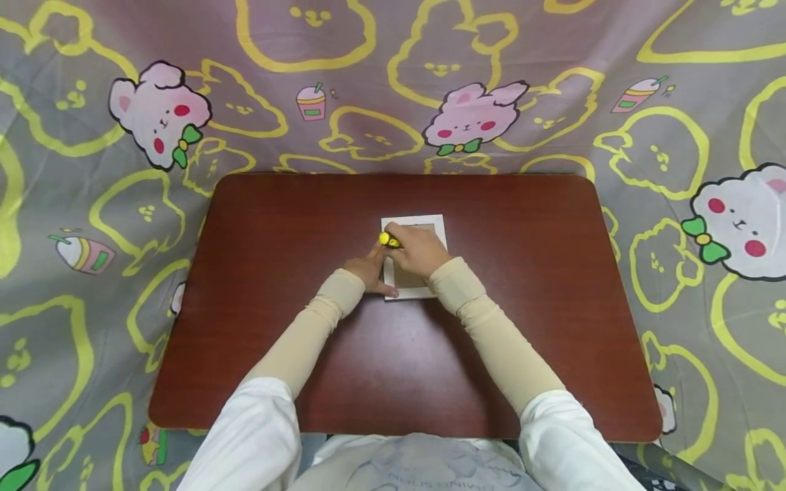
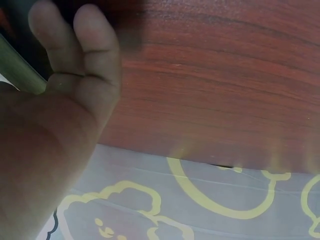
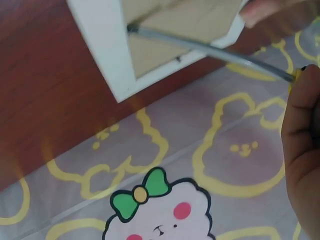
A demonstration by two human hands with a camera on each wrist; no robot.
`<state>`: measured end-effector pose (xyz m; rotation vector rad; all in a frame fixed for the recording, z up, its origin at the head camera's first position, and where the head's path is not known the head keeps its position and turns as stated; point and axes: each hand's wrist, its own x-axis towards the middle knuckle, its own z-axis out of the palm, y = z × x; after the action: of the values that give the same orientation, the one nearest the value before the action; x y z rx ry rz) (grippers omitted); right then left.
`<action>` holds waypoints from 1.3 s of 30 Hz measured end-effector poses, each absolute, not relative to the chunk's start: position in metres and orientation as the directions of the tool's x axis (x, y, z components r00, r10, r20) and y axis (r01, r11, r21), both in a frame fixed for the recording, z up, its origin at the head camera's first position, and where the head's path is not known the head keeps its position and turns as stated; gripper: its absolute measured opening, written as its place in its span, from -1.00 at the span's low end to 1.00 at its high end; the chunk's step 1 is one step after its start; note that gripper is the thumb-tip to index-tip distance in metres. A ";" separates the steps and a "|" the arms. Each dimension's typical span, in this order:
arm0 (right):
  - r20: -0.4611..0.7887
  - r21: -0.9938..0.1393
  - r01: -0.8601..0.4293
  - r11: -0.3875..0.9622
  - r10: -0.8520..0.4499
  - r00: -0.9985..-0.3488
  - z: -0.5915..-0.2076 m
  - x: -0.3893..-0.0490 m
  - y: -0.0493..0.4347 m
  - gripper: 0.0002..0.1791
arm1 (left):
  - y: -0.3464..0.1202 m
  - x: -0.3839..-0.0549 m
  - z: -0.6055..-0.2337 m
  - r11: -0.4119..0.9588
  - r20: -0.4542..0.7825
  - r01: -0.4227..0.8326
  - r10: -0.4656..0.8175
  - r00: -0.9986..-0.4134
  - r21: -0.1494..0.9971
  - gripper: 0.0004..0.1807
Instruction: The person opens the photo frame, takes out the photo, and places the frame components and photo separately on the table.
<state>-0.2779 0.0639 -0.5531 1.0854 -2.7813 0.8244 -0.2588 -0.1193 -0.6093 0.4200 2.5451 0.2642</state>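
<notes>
A white picture frame (image 1: 416, 293) lies on the table with its brown backing board (image 1: 405, 275) facing up. My right hand (image 1: 422, 250) grips a screwdriver (image 1: 387, 239) by its yellow and black handle. In the right wrist view its metal shaft (image 3: 215, 51) slants over the backing, and the tip meets the inner edge of the white border. My left hand (image 1: 367, 269) rests against the frame's left side, thumb stretched to the near left corner. Two of its fingers (image 2: 97, 45) show slightly bent in the left wrist view; the rest are hidden there.
The reddish-brown table (image 1: 276, 218) has rounded corners and extends around the frame on every side. Behind it and at both sides hangs a grey cloth (image 1: 356, 88) printed with yellow outlines and cartoon animals.
</notes>
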 end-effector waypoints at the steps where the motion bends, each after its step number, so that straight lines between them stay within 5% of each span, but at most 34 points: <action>1: 0.216 -0.432 -0.656 0.618 -0.636 -0.741 -0.556 -0.276 0.059 -0.73 | -0.120 -0.259 -0.612 0.930 -0.479 0.234 0.349 -0.805 0.284 0.44; 6: 0.192 -0.362 -0.654 0.664 -0.633 -0.750 -0.563 -0.268 0.043 -0.73 | -0.126 -0.258 -0.622 0.921 -0.469 0.184 0.338 -0.816 0.345 0.45; 12: 0.075 -0.320 -0.670 0.670 -0.687 -0.723 -0.567 -0.260 0.033 -0.67 | -0.132 -0.254 -0.627 0.910 -0.468 0.188 0.358 -0.808 0.370 0.22; 17: 0.134 -0.328 -0.647 0.689 -0.644 -0.754 -0.565 -0.270 0.038 -0.69 | -0.129 -0.258 -0.625 0.914 -0.471 0.177 0.345 -0.812 0.364 0.41; 27: 0.183 -0.554 -0.522 0.648 -0.517 -0.836 -0.553 -0.289 0.077 -0.63 | -0.121 -0.266 -0.627 0.934 -0.458 0.237 0.340 -0.821 0.268 0.51; 39: 0.195 -0.830 -0.313 0.461 -0.287 -0.938 -0.550 -0.296 0.120 -0.76 | -0.124 -0.266 -0.625 0.924 -0.459 0.240 0.360 -0.812 0.299 0.51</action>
<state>-0.2960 0.1195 -0.5500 0.5466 -2.6617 1.5221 -0.2665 -0.1235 -0.6247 0.4292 2.5572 0.3093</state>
